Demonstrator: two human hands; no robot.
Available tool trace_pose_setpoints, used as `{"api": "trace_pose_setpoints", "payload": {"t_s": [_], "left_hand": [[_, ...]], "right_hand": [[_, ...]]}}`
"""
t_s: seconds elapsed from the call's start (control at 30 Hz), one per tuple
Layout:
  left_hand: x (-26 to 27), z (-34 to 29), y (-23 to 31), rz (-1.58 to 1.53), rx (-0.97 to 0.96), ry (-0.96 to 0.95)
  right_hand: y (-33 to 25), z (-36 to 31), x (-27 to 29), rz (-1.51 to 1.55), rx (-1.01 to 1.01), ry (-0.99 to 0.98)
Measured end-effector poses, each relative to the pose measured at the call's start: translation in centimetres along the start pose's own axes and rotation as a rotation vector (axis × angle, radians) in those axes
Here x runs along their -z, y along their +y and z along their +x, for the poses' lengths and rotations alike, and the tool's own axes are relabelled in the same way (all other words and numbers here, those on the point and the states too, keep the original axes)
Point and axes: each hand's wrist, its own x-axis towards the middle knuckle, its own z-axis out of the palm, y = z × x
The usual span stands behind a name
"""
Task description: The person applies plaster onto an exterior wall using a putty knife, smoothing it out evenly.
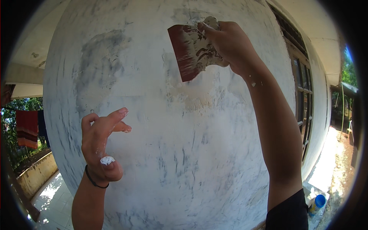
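My right hand [234, 46] is raised high at the wall, wrapped round a putty scraper. The scraper's broad reddish-brown blade [186, 53] is smeared with pale putty and lies close to the wall; whether it touches cannot be made out. Putty also covers the part near my fingers. Lower left, my left hand [101, 143] is held up in front of the wall with fingers apart and bent, gripping nothing. White putty sits on its thumb. The whitish wall [153, 165] carries dark streaks, with grey-beige patches at upper left and around the scraper.
A wooden-framed window [303, 84] is set in the wall at the right. A blue-topped container [317, 203] stands low at the lower right. At the left are a low wall [38, 172], a pale tiled floor [53, 203] and a hanging red cloth [27, 128].
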Motion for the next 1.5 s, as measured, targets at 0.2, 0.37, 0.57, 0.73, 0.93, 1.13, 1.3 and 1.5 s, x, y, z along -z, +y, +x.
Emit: {"api": "trace_pose_setpoints", "payload": {"t_s": [0.2, 0.37, 0.57, 0.73, 0.93, 1.13, 1.3, 1.5], "left_hand": [[-0.4, 0.3, 0.1, -0.01, 0.01, 0.004], [-1.7, 2.7, -0.1, -0.027, -0.03, -0.022], [-2.8, 4.5, -0.4, -0.104, -0.096, 0.053], [-2.8, 4.3, -0.7, -0.076, -0.143, 0.024], [-1.7, 3.8, -0.5, -0.036, -0.102, 0.002], [-1.1, 3.3, -0.1, -0.052, -0.002, -0.066], [0.0, 3.3, -0.2, -0.081, -0.009, 0.029], [-1.0, 4.2, 0.6, -0.19, 0.013, 0.088]], "right_hand": [[2.6, 1.1, -3.2, -0.061, -0.161, 0.0], [4.9, 0.7, -1.0, -0.161, -0.176, 0.096], [6.7, 1.5, 3.2, -0.355, -0.219, 0.165], [7.1, 1.7, 6.7, -0.212, -0.254, 0.181], [2.7, -0.1, 3.9, -0.756, 0.051, 0.218], [2.5, -4.0, -5.9, -0.86, 0.259, 0.054], [0.5, -9.1, -11.2, -0.818, 0.448, -0.018], [1.6, -13.8, -9.7, -0.703, 0.699, 0.027]]}}
